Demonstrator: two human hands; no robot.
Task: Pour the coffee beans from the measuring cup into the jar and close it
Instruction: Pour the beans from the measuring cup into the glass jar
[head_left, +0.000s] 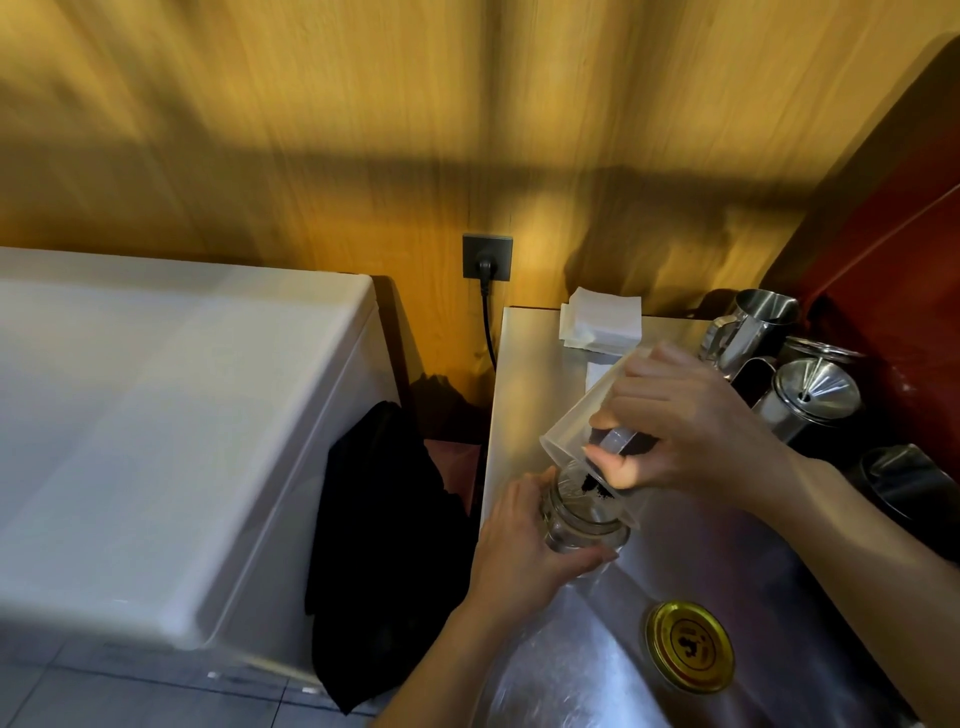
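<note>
A small clear glass jar (582, 525) stands open on the steel counter (540, 374), and my left hand (524, 551) grips its side. My right hand (685, 426) holds a clear plastic measuring cup (571, 421) by its handle, tipped steeply with its rim over the jar's mouth. Dark coffee beans (592, 486) slide from the cup into the jar. The jar's gold lid (690, 646) lies flat on the counter, nearer to me and to the right.
Steel pitchers (748, 327) and a lidded steel pot (810, 400) crowd the counter's right side, with a dark container (904, 488) nearer. White paper squares (602, 322) lie at the back. A white appliance (156, 415) with a black cloth (384, 551) stands left.
</note>
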